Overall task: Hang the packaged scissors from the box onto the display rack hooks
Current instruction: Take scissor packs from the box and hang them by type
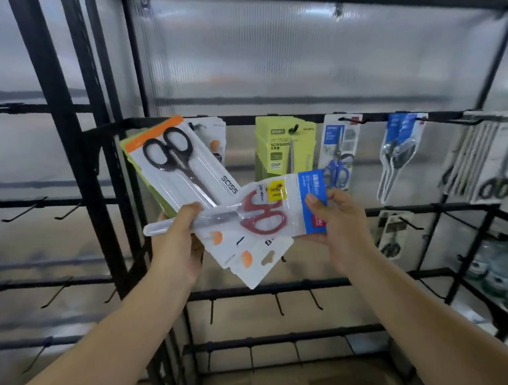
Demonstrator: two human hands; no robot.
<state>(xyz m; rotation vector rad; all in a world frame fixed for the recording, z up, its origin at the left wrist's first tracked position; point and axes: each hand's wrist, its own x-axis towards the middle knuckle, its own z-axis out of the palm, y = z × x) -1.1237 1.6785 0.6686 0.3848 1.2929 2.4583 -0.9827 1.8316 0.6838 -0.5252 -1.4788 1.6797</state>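
We hold a fan of packaged scissors in front of the black display rack [108, 159]. Our left hand [177, 241] grips the fan, thumb over the front; its top card carries black-handled scissors [173, 158] under an orange strip. Our right hand [338, 226] pinches the blue end of the red-handled scissors pack [260, 212], which lies sideways across the fan. Behind, along the rack's upper rail, hang a yellow-green pack [277, 149], a blue-handled pair [336, 154], two blue-topped packs [399, 153] and, at the right end, white packs [488, 160].
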